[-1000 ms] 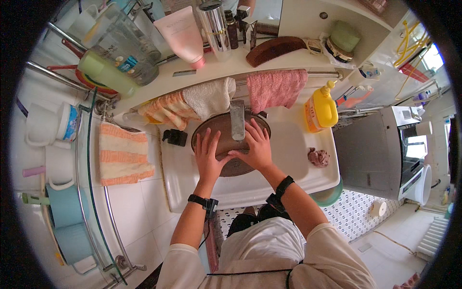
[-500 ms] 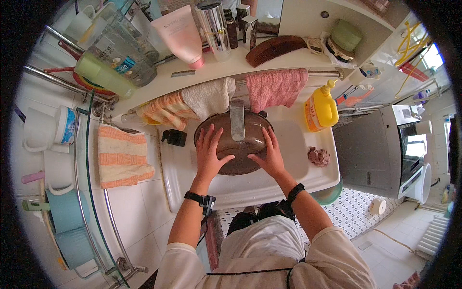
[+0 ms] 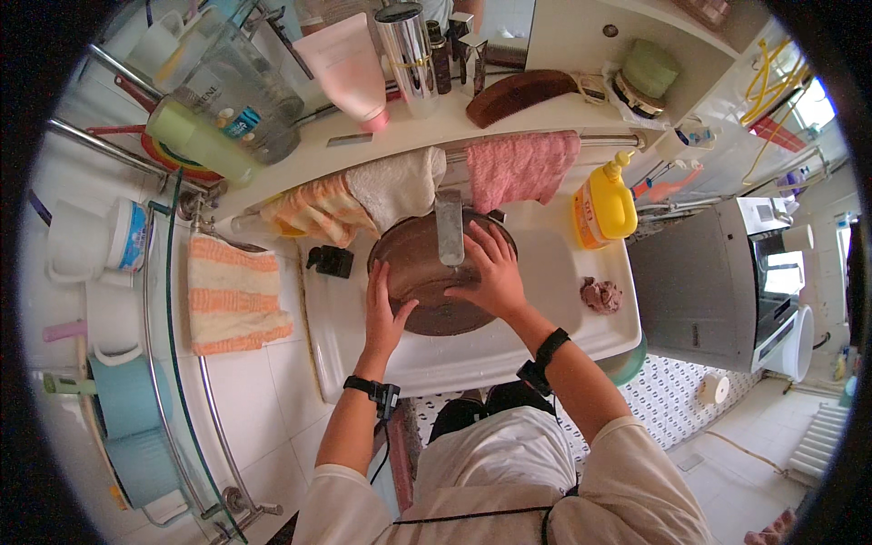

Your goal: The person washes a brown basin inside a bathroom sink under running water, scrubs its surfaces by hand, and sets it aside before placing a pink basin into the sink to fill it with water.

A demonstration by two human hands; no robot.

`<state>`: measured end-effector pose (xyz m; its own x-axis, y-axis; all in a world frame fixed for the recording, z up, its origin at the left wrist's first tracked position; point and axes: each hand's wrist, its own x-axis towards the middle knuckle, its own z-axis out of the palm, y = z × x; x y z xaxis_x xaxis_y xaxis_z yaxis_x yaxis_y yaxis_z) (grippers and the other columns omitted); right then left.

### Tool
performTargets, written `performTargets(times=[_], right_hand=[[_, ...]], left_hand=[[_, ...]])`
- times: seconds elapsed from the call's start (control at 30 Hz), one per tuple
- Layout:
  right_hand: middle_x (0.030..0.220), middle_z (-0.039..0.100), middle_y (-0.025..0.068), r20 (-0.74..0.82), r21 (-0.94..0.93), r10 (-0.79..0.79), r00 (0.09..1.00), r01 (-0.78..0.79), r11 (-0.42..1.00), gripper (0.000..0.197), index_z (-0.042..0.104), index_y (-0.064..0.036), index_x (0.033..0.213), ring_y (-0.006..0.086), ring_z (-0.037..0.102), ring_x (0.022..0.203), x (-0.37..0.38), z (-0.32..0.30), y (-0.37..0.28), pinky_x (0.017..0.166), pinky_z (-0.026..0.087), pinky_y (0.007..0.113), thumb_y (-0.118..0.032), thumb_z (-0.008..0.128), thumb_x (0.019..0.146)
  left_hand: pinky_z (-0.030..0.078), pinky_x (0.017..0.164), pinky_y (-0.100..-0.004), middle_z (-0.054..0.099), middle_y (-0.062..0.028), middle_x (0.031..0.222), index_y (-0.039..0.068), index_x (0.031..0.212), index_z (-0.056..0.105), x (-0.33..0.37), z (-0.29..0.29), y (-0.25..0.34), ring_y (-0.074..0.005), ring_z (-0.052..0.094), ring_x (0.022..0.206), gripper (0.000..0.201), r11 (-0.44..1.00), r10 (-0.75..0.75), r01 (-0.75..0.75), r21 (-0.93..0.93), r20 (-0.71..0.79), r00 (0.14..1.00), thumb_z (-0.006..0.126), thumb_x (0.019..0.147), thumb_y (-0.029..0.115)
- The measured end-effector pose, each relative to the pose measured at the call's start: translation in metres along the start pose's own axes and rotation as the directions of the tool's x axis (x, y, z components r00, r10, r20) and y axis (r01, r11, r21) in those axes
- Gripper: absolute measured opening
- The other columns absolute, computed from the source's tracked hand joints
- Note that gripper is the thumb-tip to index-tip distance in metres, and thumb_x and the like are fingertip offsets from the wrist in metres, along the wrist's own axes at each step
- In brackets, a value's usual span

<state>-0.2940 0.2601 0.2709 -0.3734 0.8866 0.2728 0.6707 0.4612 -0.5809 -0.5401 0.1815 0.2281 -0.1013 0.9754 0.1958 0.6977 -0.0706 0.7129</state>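
Note:
A round, brown, see-through bowl (image 3: 440, 304) rests tilted in the white sink (image 3: 554, 272), beneath the metal tap (image 3: 450, 227). My left hand (image 3: 385, 313) grips its left side, the fingers along the outer edge and the thumb over the near part. Across the bowl's right half lies my right hand (image 3: 493, 277), fingers spread flat against the surface and thumb pointing inward. Whether the bowl faces up or down I cannot tell. Both wrists wear black straps.
A yellow pump bottle (image 3: 606, 204) stands at the sink's back right, near a crumpled brownish-pink cloth (image 3: 600, 295). Left of the bowl is a small black object (image 3: 330, 262). Towels (image 3: 522, 168) hang behind the tap, below a shelf (image 3: 409, 132) of bottles and a comb (image 3: 518, 95).
My right hand has moved inward and up across the bowl. My left hand has slid lower along its left side. The bowl has shifted slightly.

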Motion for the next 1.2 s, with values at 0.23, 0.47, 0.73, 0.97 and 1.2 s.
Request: performTargets(times=[0.23,0.47,0.73,0.97,1.2], right_hand=[[0.153,0.038,0.0063,0.049,-0.111,0.004,0.999,0.001,0.994,0.098,0.045,-0.0195,0.144,0.0333,0.027,0.145,0.002,-0.002,-0.010,0.110,0.027,0.064,-0.059,0.081,0.063],[0.149,0.044,0.0084,0.009,-0.092,-0.032,0.999,0.032,0.995,0.085,0.055,-0.0122,0.135,0.0325,0.034,0.142,0.015,0.003,-0.017,0.111,0.031,0.057,-0.050,0.084,0.064],[0.151,0.039,0.0168,-0.064,0.254,0.156,0.986,-0.135,0.958,0.087,0.044,-0.0182,0.146,0.0385,0.036,0.140,-0.031,-0.003,0.020,0.112,0.035,0.047,-0.040,0.084,0.072],[0.143,0.049,0.0096,-0.019,-0.138,-0.090,0.996,0.087,0.987,0.078,0.057,-0.0104,0.133,0.0318,0.037,0.141,0.009,-0.007,-0.020,0.113,0.027,0.058,-0.052,0.079,0.071],[0.149,0.042,0.0088,0.032,-0.043,-0.121,0.992,0.123,0.991,0.075,0.047,-0.0113,0.140,0.0317,0.029,0.145,0.006,0.016,0.003,0.112,0.024,0.063,-0.053,0.069,0.083]], left_hand=[[0.036,0.109,-0.0482,0.036,-0.0272,0.146,0.000,0.144,0.031,-0.003,0.007,0.028,-0.0436,0.038,0.134,0.103,0.994,-0.060,0.066,0.083,-0.081,0.995,0.090,0.065,0.031],[0.040,0.103,-0.0475,0.043,-0.0241,0.131,-0.003,0.137,0.034,-0.006,0.015,0.008,-0.0422,0.046,0.121,0.099,0.994,-0.112,0.111,-0.018,-0.209,0.971,0.091,0.064,0.033],[0.042,0.102,-0.0466,0.040,-0.0253,0.135,-0.003,0.136,0.034,-0.001,0.009,-0.014,-0.0431,0.045,0.123,0.092,0.997,-0.060,0.053,-0.061,-0.136,0.989,0.089,0.069,0.029],[0.043,0.102,-0.0482,0.042,-0.0233,0.137,-0.001,0.142,0.031,-0.033,0.018,-0.009,-0.0436,0.047,0.124,0.103,0.959,-0.234,0.232,-0.165,0.004,0.972,0.090,0.066,0.038],[0.033,0.111,-0.0467,0.042,-0.0247,0.143,0.000,0.147,0.029,0.013,0.003,0.024,-0.0388,0.041,0.133,0.101,0.996,0.031,-0.016,0.092,-0.163,0.986,0.086,0.071,0.036]])
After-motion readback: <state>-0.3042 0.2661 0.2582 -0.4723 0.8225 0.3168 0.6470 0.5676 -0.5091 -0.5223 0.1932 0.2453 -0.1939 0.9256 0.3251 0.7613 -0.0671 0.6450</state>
